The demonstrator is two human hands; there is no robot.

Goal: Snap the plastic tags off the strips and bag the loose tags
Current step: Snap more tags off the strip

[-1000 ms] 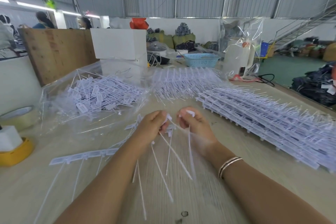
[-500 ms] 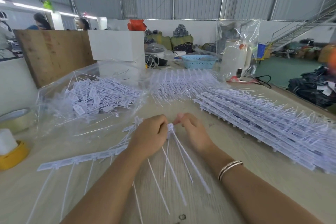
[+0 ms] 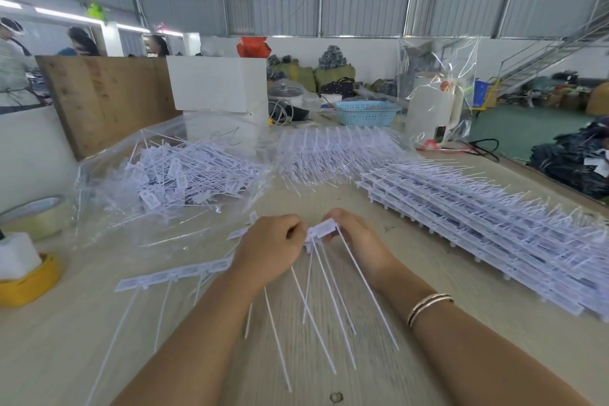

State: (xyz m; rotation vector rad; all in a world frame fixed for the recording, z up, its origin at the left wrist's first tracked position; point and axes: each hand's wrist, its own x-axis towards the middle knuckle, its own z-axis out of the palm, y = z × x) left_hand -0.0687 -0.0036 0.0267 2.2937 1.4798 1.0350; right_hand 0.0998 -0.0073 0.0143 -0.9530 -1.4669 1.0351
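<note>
Above the pale wooden tabletop (image 3: 428, 273), the left hand (image 3: 270, 249) and right hand (image 3: 354, 241), now drawn together, both pinch the white plastic tag strip (image 3: 321, 230), seemingly readying another snap.

We are seeing bare table (image 3: 428, 277) lying open between our hands and the stacked strips (image 3: 487, 224) blocking the right. The bag of loose tags (image 3: 171, 175) is crowding the far left, a tape roll (image 3: 36, 217) sitting at the left edge.
</note>
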